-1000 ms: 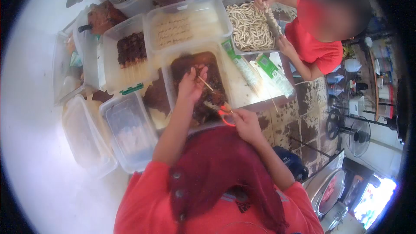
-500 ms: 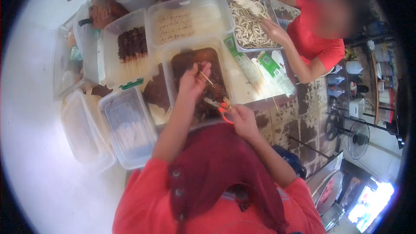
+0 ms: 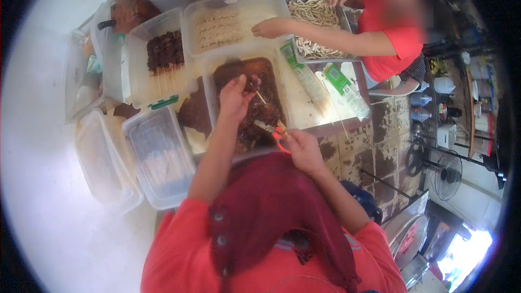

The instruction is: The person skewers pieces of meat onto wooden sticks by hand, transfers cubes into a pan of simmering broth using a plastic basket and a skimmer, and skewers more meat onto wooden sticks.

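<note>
My left hand (image 3: 234, 100) is closed around a thin wooden skewer (image 3: 261, 96), with a dark piece at its fingers that looks like meat. It is above a clear plastic tub (image 3: 208, 68) of dark, wet meat in sauce (image 3: 255, 69). Over the near right corner of that tub, my right hand (image 3: 304, 151) grips red-handled scissors (image 3: 279, 140), blades pointing left toward the meat. Something small and pale shows by its fingers, too small to name.
Left stands a tub (image 3: 135, 84) of dark meat skewers (image 3: 165, 51); behind, another (image 3: 190, 16) of pale skewers (image 3: 220, 27). A metal tray (image 3: 325, 61) holds pale strips. Packs of bamboo sticks (image 3: 309, 84) lie right. A co-worker's hand (image 3: 266, 28) reaches over the pale skewers.
The co-worker's hand has gone left from the metal tray to the pale-skewer tub, and the skewer it held is no longer in it. My left hand has turned slightly; my right hand barely moved.
</note>
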The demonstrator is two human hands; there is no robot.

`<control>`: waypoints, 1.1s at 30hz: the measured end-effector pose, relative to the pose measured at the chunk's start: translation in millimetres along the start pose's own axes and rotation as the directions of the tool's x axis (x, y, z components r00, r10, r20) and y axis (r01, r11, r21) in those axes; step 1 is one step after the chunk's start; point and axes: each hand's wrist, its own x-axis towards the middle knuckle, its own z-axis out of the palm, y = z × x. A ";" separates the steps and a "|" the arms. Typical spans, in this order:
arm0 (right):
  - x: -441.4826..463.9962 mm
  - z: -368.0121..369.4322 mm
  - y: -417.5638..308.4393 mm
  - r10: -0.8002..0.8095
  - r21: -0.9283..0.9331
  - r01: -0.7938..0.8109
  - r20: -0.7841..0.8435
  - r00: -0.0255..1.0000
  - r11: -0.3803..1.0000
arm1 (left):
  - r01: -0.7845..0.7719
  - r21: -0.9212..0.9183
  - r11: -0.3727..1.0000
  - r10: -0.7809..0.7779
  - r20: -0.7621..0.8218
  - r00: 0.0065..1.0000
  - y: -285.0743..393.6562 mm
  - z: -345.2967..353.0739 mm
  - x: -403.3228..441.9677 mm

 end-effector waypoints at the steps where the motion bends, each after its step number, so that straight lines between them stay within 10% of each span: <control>1: 0.2 -0.6 0.4 -0.002 -0.003 0.002 0.009 1.000 1.000 | -0.005 0.000 1.000 0.005 -0.020 1.000 0.0 0.5 -0.8; 12: 7.0 -50.1 -10.6 0.089 -0.029 -0.085 0.239 0.967 0.996 | 0.104 0.117 0.988 -0.106 0.015 0.994 14.0 0.6 -7.9; 33: -8.9 -16.3 -0.6 -0.045 0.108 0.040 0.046 0.998 0.993 | 0.141 -0.046 0.989 -0.131 0.174 0.976 15.8 -10.0 0.0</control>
